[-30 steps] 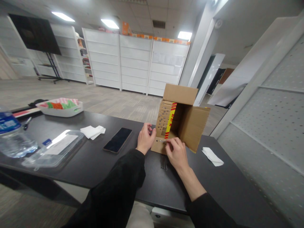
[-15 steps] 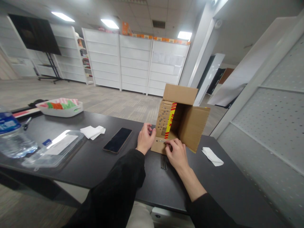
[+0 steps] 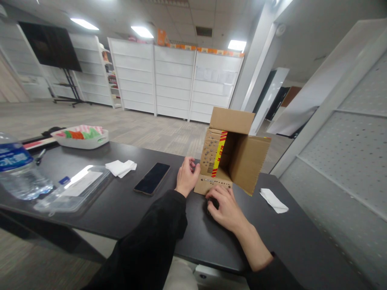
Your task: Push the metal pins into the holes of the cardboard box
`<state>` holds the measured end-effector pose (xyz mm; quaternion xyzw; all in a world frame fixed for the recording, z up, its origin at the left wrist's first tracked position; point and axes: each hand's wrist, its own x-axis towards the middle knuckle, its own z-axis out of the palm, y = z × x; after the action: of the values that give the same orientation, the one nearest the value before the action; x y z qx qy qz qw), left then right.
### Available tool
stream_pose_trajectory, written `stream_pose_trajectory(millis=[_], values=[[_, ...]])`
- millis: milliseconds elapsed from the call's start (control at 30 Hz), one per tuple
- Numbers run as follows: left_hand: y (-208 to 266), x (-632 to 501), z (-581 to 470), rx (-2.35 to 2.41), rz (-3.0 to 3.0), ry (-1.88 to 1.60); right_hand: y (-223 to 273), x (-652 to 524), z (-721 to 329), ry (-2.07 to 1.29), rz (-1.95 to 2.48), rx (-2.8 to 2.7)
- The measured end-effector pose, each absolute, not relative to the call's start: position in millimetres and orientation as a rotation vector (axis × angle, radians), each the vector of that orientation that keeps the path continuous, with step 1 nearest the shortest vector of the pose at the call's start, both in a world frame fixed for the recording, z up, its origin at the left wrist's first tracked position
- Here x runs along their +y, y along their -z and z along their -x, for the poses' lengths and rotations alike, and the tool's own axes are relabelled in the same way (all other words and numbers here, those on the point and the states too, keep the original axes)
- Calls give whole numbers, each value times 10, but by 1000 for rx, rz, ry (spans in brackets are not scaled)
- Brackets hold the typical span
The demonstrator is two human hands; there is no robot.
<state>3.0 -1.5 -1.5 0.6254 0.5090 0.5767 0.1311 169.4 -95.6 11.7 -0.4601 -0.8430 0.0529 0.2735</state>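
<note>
A cardboard box (image 3: 246, 161) stands with its opening toward me, side and top flaps spread. Small round metal heads dot its left flap beside red-yellow tape (image 3: 219, 151). Its lower flap (image 3: 201, 187) has a row of dark holes, with several shiny heads in the left ones. My left hand (image 3: 188, 177) is beside the left flap, fingers loosely curled, thumb near the cardboard edge; nothing shows in it. On the tabletop before the lower flap, my right hand (image 3: 225, 207) arches down, thumb and forefinger a little apart. It covers most of the thin metal nails there.
Left of my hands lie a phone (image 3: 152, 178), folded tissues (image 3: 121, 168) and a clear plastic case (image 3: 77, 191). A water bottle (image 3: 21, 173) and a white basket (image 3: 83, 141) stand farther left. Another tissue (image 3: 274, 200) lies right of the box, near a perforated panel (image 3: 341, 157).
My right hand has left the lower flap's holes and come down toward me, over the nails on the tabletop. More holes now show. My left hand stays by the box.
</note>
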Motion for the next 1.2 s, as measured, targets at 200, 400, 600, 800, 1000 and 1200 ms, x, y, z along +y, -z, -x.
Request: stream_pose_trajectory(millis=[200, 400, 600, 800, 1000, 1200], values=[[27, -6, -29, 1486, -1822, -1665, -112, -981, -1697, -156, 1237, -2289], [23, -3, -28, 1475, -1831, -1674, -96, -965, -1704, -123, 1274, -2268], [15, -9, -32, 1477, -1812, -1674, -91, -969, -1690, -125, 1273, -2300], [4, -25, -34, 1479, -1810, -1680, -126, -984, -1680, -139, 1255, -2317], [13, -11, -35, 1479, -1810, -1670, -130, -1002, -1661, -154, 1257, -2377], [23, -6, -33, 1488, -1822, -1672, -135, -1022, -1621, -117, 1258, -2407]])
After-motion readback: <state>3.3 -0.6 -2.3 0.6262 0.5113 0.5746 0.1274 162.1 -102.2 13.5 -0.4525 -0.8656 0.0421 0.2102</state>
